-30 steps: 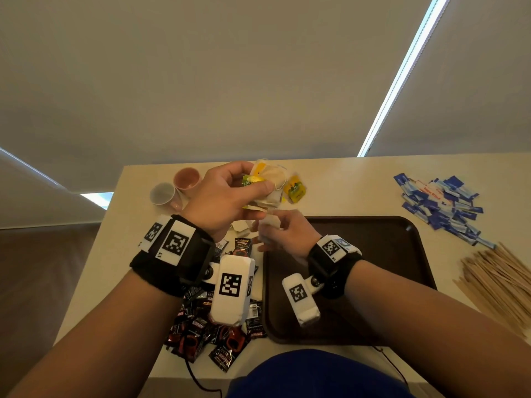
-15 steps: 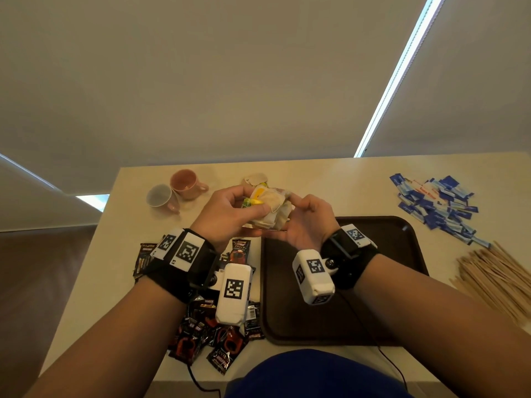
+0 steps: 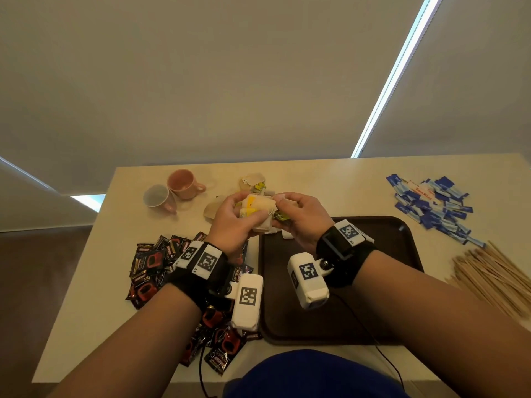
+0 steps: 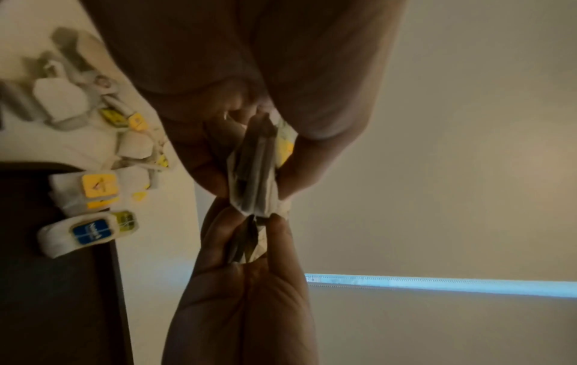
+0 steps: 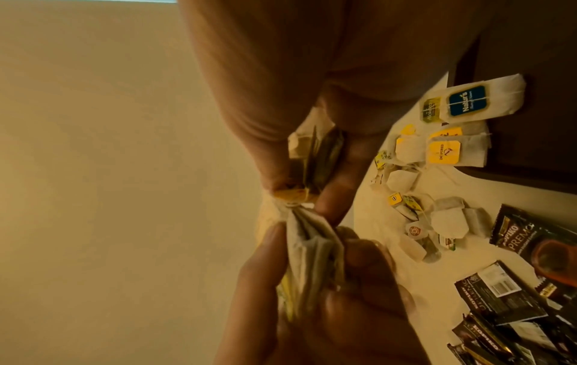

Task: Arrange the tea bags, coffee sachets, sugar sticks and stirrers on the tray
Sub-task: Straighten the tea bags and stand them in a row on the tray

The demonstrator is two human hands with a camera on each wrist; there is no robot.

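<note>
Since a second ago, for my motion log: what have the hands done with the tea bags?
The right hand rose from the table and took hold of the bundle of tea bags; the left hand, still gripping it, came lower. Tray, cups, sugar sticks and stirrers stayed put.

A stack of white tea bags (image 3: 260,215) (yellow tags showing) is held above the far left corner of the dark brown tray (image 3: 373,297). Black coffee sachets (image 3: 149,271) lie left of it; blue sugar sticks (image 3: 431,205) and wooden stirrers (image 3: 494,277) right.
</note>
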